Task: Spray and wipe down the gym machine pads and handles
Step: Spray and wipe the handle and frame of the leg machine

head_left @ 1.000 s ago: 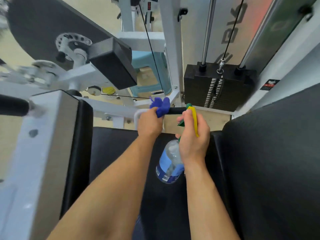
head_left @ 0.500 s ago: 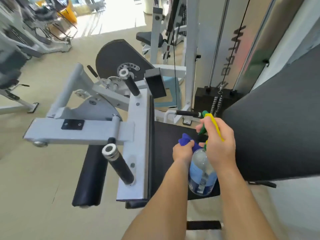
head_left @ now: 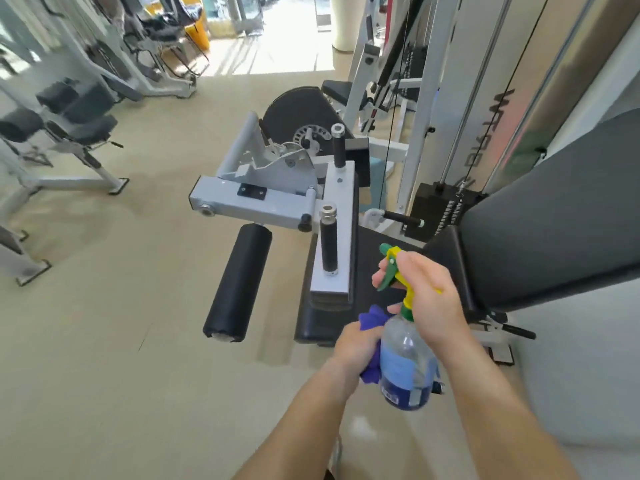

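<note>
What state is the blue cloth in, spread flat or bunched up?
Bunched up: the blue cloth is crumpled inside the left hand, folds poking out above and below it.

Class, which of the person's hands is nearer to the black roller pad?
Left. The left hand, gripping the blue cloth, is right of the roller pad, by its near end; the right hand, holding the spray bottle, is farther right.

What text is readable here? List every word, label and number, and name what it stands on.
"WTR": large dark sideways letters on the silvery weight-stack shroud panel; the letters after these are unclear.
Blue label on the clear spray bottle held in the right hand: blurred, unreadable.
Black weight stack: any plate markings are too small to read.
</note>
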`<state>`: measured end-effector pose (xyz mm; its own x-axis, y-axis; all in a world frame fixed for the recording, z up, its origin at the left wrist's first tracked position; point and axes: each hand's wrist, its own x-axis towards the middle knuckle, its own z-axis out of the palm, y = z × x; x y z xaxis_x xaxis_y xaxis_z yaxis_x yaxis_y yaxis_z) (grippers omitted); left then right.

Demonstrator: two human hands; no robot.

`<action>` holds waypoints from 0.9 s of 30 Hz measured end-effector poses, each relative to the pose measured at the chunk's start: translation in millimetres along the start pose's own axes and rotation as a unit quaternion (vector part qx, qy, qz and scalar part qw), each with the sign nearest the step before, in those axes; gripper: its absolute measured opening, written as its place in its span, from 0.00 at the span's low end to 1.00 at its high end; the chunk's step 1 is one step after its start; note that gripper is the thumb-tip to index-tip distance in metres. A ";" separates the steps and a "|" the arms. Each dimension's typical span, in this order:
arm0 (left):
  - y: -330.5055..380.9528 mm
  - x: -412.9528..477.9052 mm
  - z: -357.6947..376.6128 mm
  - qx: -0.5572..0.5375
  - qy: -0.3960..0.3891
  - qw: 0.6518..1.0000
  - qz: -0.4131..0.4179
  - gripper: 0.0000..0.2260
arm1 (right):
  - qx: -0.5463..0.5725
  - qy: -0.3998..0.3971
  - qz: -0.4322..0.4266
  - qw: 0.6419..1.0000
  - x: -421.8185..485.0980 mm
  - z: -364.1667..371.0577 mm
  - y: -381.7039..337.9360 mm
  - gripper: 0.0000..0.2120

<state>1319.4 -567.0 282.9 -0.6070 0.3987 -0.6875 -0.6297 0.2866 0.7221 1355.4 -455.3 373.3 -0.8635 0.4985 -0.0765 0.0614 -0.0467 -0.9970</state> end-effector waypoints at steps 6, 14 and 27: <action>-0.3 -25.6 -101.5 -0.076 0.133 0.988 0.030 0.10 | -0.067 0.079 -0.026 0.994 -25.3 61.4 32.5 0.19; 54.6 -17.7 -214.0 -0.105 0.070 0.987 0.102 0.17 | -0.139 0.223 -0.004 0.965 -16.0 151.2 72.3 0.23; 120.8 59.0 -214.5 -0.022 -0.088 0.986 0.139 0.09 | -0.123 0.387 0.023 0.914 -16.7 199.0 86.4 0.20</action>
<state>1103.5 -695.7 313.0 -0.6681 0.6022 -0.4370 -0.4738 0.1086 0.8739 1275.5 -639.9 290.3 -0.2499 0.9682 -0.0075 0.2810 0.0651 -0.9575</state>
